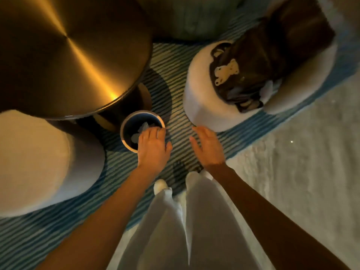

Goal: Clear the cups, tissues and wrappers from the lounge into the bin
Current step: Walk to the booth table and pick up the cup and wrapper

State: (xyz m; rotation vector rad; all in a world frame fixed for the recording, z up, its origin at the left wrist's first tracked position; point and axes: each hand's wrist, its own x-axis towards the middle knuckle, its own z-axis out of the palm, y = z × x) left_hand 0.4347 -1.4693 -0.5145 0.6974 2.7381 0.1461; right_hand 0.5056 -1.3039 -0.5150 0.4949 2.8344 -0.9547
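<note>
A small round bin (pixel 124 125) with a pale rim and dark inside stands on the striped rug beside the table's base. Pale crumpled tissues (pixel 143 127) lie inside it. My left hand (pixel 153 147) hovers over the bin's near right edge, fingers extended and relaxed, holding nothing. My right hand (pixel 207 146) is spread flat above the rug to the right of the bin, holding nothing.
A round brass table (pixel 64 53) fills the upper left. A pale pouf (pixel 39 162) sits at the left. A white armchair (pixel 202 102) with a brown teddy-print blanket (pixel 253 65) stands at the upper right. A striped blue rug (pixel 171 75) lies underfoot.
</note>
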